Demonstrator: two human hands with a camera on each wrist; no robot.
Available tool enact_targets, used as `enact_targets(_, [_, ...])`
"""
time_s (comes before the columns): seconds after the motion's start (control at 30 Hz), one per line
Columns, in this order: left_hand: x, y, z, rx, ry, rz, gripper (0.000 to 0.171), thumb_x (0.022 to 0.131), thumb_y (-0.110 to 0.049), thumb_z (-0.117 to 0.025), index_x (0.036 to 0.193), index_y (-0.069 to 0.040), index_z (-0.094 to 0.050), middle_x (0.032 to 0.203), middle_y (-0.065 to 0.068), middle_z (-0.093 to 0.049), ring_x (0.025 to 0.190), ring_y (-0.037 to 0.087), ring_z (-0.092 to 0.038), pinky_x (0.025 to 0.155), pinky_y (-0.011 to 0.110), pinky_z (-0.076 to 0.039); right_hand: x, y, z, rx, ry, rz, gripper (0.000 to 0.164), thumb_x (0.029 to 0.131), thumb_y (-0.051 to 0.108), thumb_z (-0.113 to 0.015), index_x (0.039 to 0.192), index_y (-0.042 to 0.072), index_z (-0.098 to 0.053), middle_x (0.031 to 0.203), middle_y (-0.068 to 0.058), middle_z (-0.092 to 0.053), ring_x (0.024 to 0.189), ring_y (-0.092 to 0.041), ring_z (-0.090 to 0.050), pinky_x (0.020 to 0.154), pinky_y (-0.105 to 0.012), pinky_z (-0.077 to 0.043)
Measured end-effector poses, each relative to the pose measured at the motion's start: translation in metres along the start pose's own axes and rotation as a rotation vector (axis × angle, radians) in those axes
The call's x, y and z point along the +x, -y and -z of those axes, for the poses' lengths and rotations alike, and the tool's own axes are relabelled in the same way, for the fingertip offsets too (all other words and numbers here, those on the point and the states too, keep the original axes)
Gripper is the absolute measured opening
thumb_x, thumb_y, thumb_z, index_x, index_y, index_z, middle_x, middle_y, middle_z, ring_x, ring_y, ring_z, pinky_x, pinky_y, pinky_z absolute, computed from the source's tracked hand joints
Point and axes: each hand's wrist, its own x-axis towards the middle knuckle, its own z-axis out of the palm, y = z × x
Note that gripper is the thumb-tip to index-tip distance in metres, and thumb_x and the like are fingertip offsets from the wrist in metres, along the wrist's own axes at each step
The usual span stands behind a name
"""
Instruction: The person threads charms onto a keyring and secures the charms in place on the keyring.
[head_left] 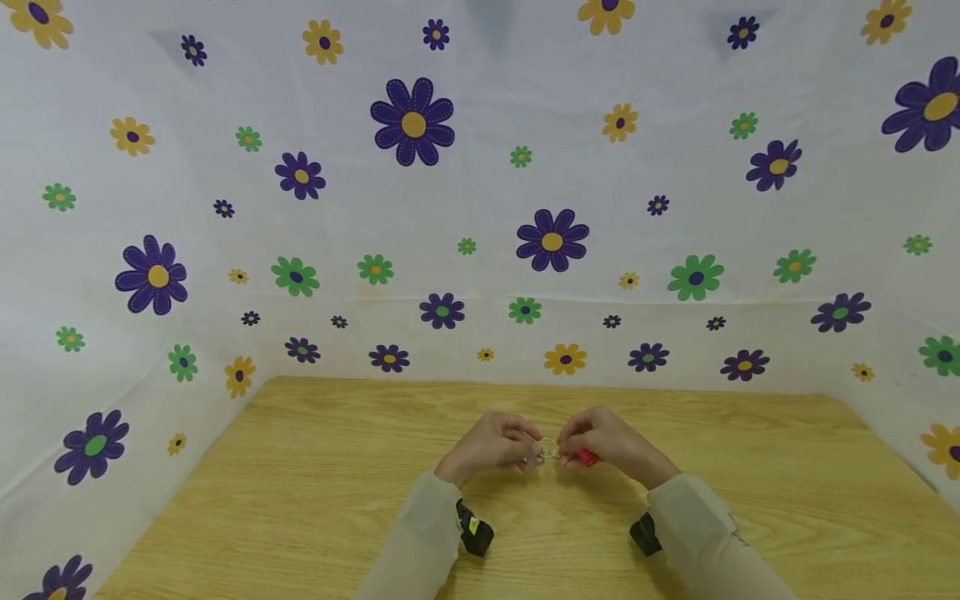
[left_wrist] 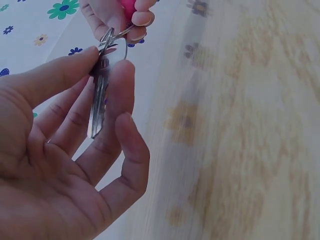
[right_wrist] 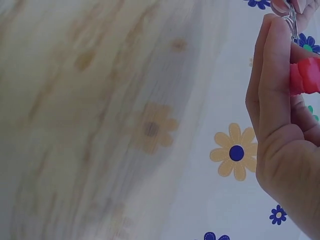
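In the left wrist view my left hand (left_wrist: 65, 165) pinches a silver key (left_wrist: 99, 95) by its head between thumb and index finger, its blade hanging down along the fingers. A metal key ring (head_left: 548, 448) links the key toward my right hand (head_left: 603, 437). The right fingers grip the ring's far side. A pinkish-red keychain piece (right_wrist: 306, 76) sits within the right hand, partly hidden by the fingers. Both hands are close together over the table, with the ring in the gap between them.
The wooden table (head_left: 315, 500) has a light grain and a glossy surface. White cloth (head_left: 480, 192) with purple, yellow and green flowers stands behind it and at both sides. A black wrist camera (head_left: 476, 533) is strapped at the left sleeve, another (head_left: 646, 534) at the right.
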Motion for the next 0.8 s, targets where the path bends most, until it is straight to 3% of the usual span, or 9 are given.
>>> enact_targets(0.23, [-0.0023, -0.0024, -0.0014, 0.091, -0.04, -0.044, 0.013, 0.094, 0.003, -0.067, 0.105, 0.008, -0.071, 0.086, 0.009, -0.073, 0.069, 0.02, -0.066, 0.069, 0.037, -0.058, -0.0036, 0.0022, 0.003, -0.055, 0.029, 0.044, 0.014, 0.095, -0.002, -0.061, 0.096, -0.015, -0.066, 0.068, -0.005, -0.061, 0.056, -0.01, -0.053, 0.052, -0.021, -0.044])
enact_targets(0.37, [-0.0023, -0.004, -0.0032, 0.16, -0.067, -0.06, 0.009, 0.093, 0.003, -0.069, 0.101, 0.008, -0.072, 0.084, 0.007, -0.071, 0.067, 0.016, -0.064, 0.067, 0.038, -0.058, -0.0047, 0.0023, 0.0031, -0.019, 0.05, 0.038, 0.013, 0.094, -0.001, -0.06, 0.095, -0.014, -0.064, 0.069, -0.006, -0.06, 0.055, -0.009, -0.053, 0.053, -0.021, -0.047])
enact_targets(0.6, [-0.002, -0.0019, -0.0065, 0.176, -0.095, -0.08, 0.003, 0.092, 0.005, -0.069, 0.092, 0.004, -0.072, 0.079, 0.006, -0.071, 0.064, 0.015, -0.063, 0.062, 0.034, -0.056, -0.0004, 0.0005, -0.0016, 0.045, 0.03, 0.013, 0.009, 0.097, 0.001, -0.057, 0.091, -0.006, -0.061, 0.073, -0.007, -0.061, 0.059, -0.01, -0.058, 0.059, -0.023, -0.054])
enact_targets(0.8, [-0.0049, -0.006, -0.0067, 0.166, -0.11, -0.078, 0.004, 0.092, 0.003, -0.071, 0.095, 0.005, -0.073, 0.08, 0.005, -0.072, 0.064, 0.019, -0.064, 0.062, 0.036, -0.056, -0.0005, 0.0017, -0.0039, -0.004, 0.061, 0.058, 0.01, 0.097, 0.001, -0.055, 0.094, -0.007, -0.059, 0.072, -0.007, -0.06, 0.057, -0.011, -0.056, 0.053, -0.022, -0.05])
